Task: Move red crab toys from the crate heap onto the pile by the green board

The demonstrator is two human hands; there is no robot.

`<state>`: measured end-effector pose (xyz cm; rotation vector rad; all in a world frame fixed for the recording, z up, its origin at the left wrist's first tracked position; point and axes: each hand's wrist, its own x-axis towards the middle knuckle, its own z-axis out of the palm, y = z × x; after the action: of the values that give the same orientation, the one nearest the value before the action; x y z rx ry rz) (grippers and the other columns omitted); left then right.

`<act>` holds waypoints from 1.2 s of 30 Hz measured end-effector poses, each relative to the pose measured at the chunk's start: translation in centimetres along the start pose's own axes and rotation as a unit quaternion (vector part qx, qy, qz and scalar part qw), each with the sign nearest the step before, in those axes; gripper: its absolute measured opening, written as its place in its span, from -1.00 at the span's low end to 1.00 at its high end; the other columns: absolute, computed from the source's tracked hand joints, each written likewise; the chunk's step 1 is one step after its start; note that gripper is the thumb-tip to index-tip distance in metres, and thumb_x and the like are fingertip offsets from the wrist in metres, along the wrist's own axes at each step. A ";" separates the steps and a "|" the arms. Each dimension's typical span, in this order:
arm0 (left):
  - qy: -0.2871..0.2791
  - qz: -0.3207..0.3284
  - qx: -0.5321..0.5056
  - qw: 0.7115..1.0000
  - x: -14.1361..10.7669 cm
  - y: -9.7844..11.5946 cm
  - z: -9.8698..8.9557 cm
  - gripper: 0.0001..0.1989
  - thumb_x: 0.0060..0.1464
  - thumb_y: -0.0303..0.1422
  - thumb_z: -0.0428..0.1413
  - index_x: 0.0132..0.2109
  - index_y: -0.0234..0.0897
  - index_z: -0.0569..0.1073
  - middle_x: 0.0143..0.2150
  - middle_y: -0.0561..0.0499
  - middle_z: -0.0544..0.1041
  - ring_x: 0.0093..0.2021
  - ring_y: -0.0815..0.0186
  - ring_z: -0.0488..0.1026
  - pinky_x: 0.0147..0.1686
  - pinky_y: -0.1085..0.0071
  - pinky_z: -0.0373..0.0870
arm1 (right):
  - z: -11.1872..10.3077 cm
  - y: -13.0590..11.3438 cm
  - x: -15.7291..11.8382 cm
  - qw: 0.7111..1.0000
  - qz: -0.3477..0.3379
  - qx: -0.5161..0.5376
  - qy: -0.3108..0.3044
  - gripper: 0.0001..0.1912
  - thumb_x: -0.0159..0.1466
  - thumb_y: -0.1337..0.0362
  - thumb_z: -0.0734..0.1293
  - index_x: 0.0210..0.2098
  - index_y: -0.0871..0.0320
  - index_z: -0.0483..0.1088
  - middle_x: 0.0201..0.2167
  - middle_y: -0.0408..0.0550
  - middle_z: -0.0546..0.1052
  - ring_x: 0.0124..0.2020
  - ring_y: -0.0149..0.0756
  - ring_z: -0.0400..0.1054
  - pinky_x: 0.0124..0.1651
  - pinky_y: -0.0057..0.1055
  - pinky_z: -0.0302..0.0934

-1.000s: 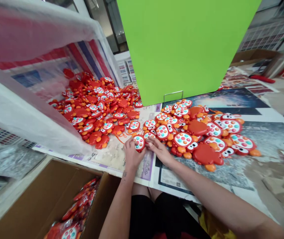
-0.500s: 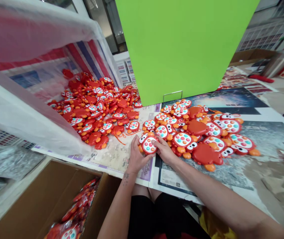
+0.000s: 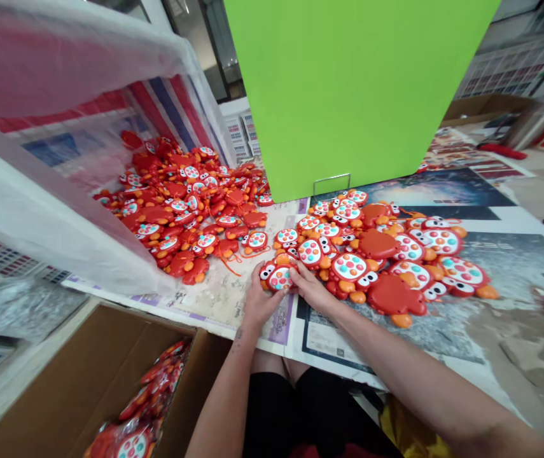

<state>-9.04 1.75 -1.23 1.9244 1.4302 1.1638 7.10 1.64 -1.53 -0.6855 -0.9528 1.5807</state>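
Both hands grasp one crab toy (image 3: 278, 278) | left hand (image 3: 258, 304), right hand (image 3: 313, 291), fingers pinching its sides | step: handling above bench (image 3: 233, 299) | next: needs steady two-handed grip

Table (image 3: 515, 356) covered in printed posters (image 3: 443, 191), two heaps of red crab toys (image 3: 381, 261), green board (image 3: 348, 89) standing upright

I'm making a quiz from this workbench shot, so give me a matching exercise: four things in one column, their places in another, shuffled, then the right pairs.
Things:
1. red plastic crab toy with coloured buttons
2. brown cardboard box
3. bright green upright panel
4. silver metal cylinder

Places:
A. far right, lying at the table's back
B. between left hand and right hand
C. lower left, below the table edge
D. standing behind the toy piles

Pairs: 1-B, 2-C, 3-D, 4-A
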 end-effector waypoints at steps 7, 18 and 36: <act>-0.007 0.013 -0.052 0.999 0.2 0.5 -0.7 -0.49 0.20 -0.16 0.03 0.22 -0.25 0.19 0.16 -0.18 0.39 0.12 0.16 0.40 0.09 0.21 0.35 | 0.5 -0.5 -0.5 1.000 0.015 0.010 -0.017 -0.51 0.22 -0.02 0.35 0.08 -0.01 0.29 0.03 -0.07 0.46 -0.10 -0.23 0.45 -0.13 -0.19 0.45; 0.083 0.028 -0.117 0.989 0.5 -0.9 -0.4 -0.45 0.28 -0.13 -0.14 0.31 -0.26 -0.01 -0.03 -0.16 0.45 -0.08 0.24 0.47 -0.04 0.22 0.42 | 0.0 -2.1 -0.5 0.988 0.006 0.153 0.009 -0.48 0.05 0.12 0.52 -0.04 0.05 0.35 -0.04 -0.04 0.52 -0.13 -0.21 0.50 -0.18 -0.30 0.47; -0.008 0.035 0.237 0.971 11.4 -4.1 0.5 -0.47 0.04 -0.31 0.12 0.15 -0.39 0.25 0.22 -0.37 0.29 0.29 -0.07 0.18 0.25 -0.05 0.12 | 0.4 -0.2 0.3 0.982 0.110 0.114 -0.103 -0.53 0.12 0.17 0.49 -0.02 0.14 0.37 -0.19 -0.02 0.58 -0.25 -0.33 0.52 -0.06 -0.28 0.38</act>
<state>-9.66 13.88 -0.66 2.3079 1.7649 0.8846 6.84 1.86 -1.18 -0.4851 -0.8487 1.9523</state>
